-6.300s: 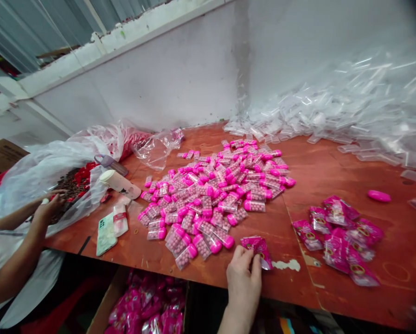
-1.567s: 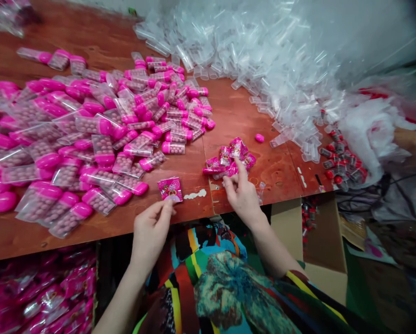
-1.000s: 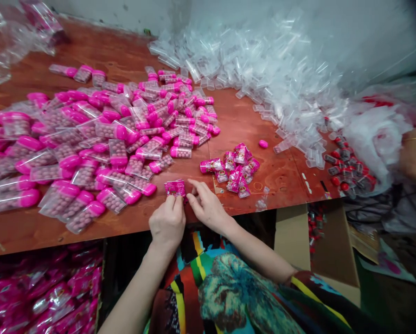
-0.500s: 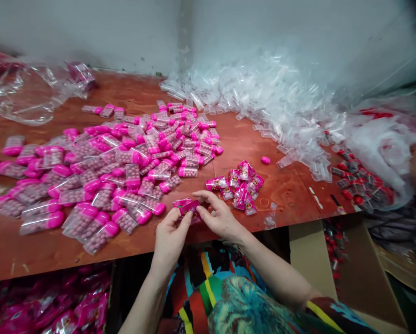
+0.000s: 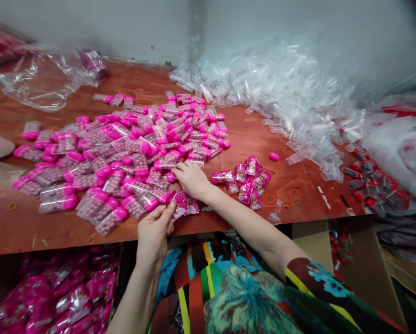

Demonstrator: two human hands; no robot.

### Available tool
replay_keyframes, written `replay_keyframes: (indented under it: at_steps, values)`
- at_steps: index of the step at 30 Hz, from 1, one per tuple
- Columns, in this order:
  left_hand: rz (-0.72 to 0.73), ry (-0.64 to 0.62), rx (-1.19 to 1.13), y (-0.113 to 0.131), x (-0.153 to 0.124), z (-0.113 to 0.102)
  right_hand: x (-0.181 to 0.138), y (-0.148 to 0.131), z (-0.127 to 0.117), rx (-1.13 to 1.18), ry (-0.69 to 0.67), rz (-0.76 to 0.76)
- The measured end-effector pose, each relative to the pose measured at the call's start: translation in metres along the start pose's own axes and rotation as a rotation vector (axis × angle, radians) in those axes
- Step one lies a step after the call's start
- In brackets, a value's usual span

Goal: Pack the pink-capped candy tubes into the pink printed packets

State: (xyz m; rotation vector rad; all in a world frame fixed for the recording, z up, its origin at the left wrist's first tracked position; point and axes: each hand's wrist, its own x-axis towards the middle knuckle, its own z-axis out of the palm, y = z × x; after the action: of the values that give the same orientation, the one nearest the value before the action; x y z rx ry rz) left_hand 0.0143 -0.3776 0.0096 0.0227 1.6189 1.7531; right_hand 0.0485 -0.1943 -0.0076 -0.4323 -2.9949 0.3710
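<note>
My left hand [image 5: 154, 230] pinches a pink printed packet [image 5: 184, 204] at the near edge of the red-brown table [image 5: 249, 130]. My right hand [image 5: 191, 178] reaches across to the near side of a big heap of clear tubes with pink caps [image 5: 124, 153], filled with pink balls. Its fingers curl onto a tube there; whether it has hold of one I cannot see. A small cluster of pink packets [image 5: 244, 180] lies just right of my right hand.
A large pile of empty clear tubes [image 5: 280, 93] fills the back right. Red-capped tubes [image 5: 371, 185] lie by a white bag at the far right. A crumpled clear bag [image 5: 44, 79] sits back left. A box of pink packets [image 5: 54, 297] stands under the table.
Half a second ago both hands held the pink packet. Now my right hand has let go and moved left and forward into the heap of pink-capped tubes; my left hand keeps the packet.
</note>
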Motion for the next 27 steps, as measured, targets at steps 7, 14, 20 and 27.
replay_keyframes:
  at_steps: [7,14,20,27]
  values:
    - [-0.134,-0.125,-0.114,0.008,-0.001,0.002,-0.002,-0.006,-0.005,-0.077,-0.040,0.125]
    - [-0.200,-0.171,-0.223,0.012,-0.003,0.012,-0.019,0.012,-0.012,0.202,0.121,0.224]
    - [-0.195,-0.163,-0.259,0.010,-0.004,0.022,-0.081,0.002,-0.012,1.279,0.206,0.515]
    - [-0.264,-0.257,-0.236,0.005,-0.005,0.039,-0.105,-0.021,-0.011,1.636,0.278,0.600]
